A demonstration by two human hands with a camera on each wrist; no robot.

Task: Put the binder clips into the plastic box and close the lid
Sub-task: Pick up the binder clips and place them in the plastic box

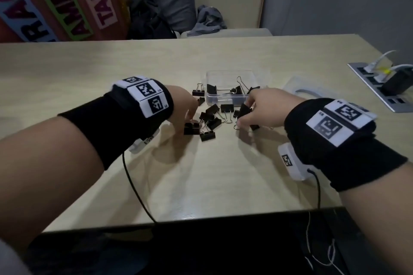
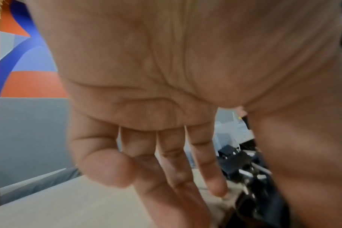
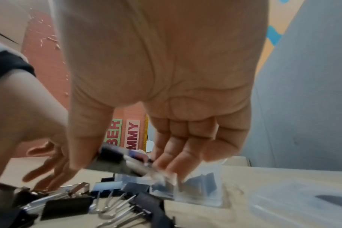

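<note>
A clear plastic box (image 1: 228, 96) stands open at mid-table with a few black binder clips inside. Its clear lid (image 1: 306, 89) lies flat to the right of it. Several more binder clips (image 1: 211, 118) lie in a loose pile in front of the box. My left hand (image 1: 191, 118) reaches down onto the pile's left side, fingers straight and spread, fingertips touching a clip (image 1: 191, 128). My right hand (image 1: 243, 116) pinches a binder clip (image 1: 244, 109) between thumb and fingers, just in front of the box. The right wrist view shows that clip (image 3: 115, 154) blurred, above the pile, with the box (image 3: 201, 191) beyond.
A grey socket panel (image 1: 366, 78) with white plugs and a black adapter (image 1: 397, 82) sits at the table's right edge. A bench with grey cushions and a crumpled cloth (image 1: 207, 20) stands behind the table. Cables hang from both wrists over the front edge (image 1: 201, 219).
</note>
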